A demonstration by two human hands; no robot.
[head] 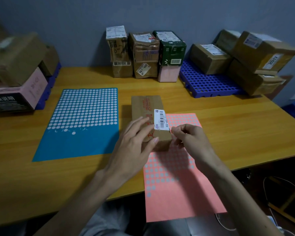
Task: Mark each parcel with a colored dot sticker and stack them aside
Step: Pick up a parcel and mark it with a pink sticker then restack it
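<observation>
A small brown cardboard parcel [146,108] with red-printed tape and a white barcode label lies in the middle of the wooden table [237,126], partly on a pink sticker sheet [180,193]. My left hand [134,143] rests on the parcel's near end, fingers straight, thumb against its front edge. At the parcel's near right corner my right hand [189,138] has its fingers curled, pinching something small and pink right by the barcode label. A blue sticker sheet [78,126] lies to the left.
Three upright parcels [144,53] stand against the back wall. A blue perforated tray [206,82] at the back right carries several brown boxes [255,55]. At the far left, more boxes [15,72] are stacked on another blue tray. The pink sheet overhangs the table's front edge.
</observation>
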